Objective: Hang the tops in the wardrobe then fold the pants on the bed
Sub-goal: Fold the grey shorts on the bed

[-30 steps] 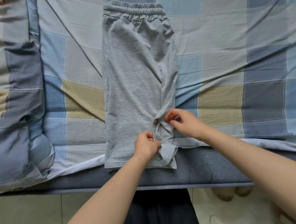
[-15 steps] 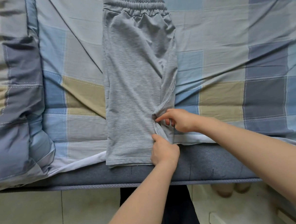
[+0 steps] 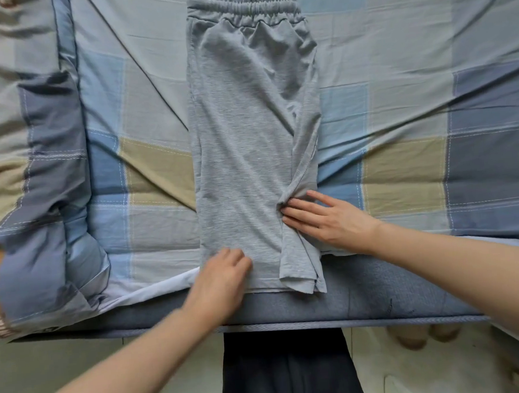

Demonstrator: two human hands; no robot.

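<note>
Grey pants (image 3: 249,154) flat on bed (image 3: 396,64). Right hand (image 3: 324,219) flat, fingers straight, pressing leg fold; left hand (image 3: 221,278) fingers curled at hem, grip unclear.

A bed (image 3: 413,302) with a checked blue, grey and tan sheet (image 3: 428,77) is carrying grey pants (image 3: 248,135) lying lengthwise, waistband at twelve o'clock, and a bunched quilt (image 3: 36,181) lying at nine o'clock.
</note>
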